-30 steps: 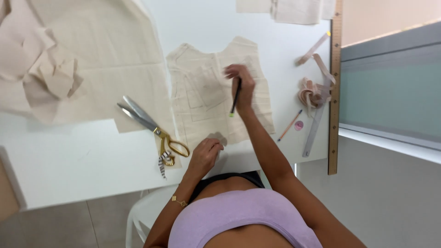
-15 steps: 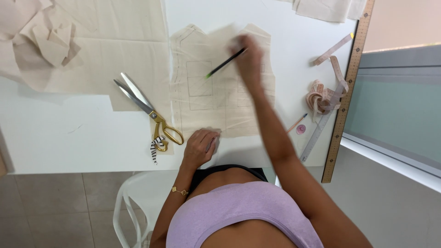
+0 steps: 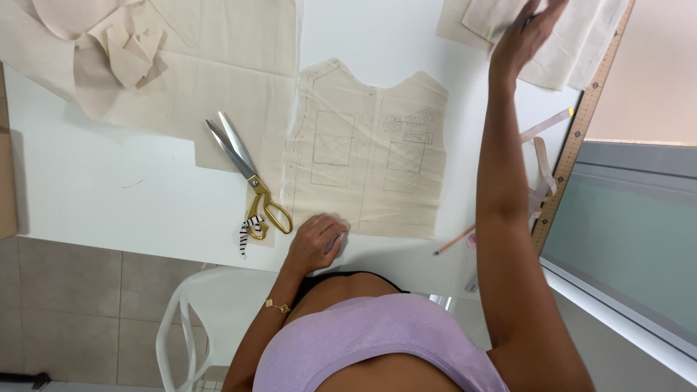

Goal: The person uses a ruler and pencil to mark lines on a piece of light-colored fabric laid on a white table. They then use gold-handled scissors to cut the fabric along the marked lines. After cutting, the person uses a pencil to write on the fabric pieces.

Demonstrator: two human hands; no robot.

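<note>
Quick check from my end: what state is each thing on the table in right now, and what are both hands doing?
Left hand: resting half-curled on the near edge of the cut fabric piece.
Right hand: stretched out over the folded fabric, grip unclear.
Cut fabric piece: lying flat, marked with drawn lines.
Scissors: blades open, lying untouched.
Pencil: lying loose on the table.
Long ruler: lying along the table edge.

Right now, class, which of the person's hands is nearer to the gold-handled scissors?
Left. The left hand rests on the table edge just right of the gold-handled scissors. The right hand is stretched far across the table, on fabric pieces at the far corner.
</note>
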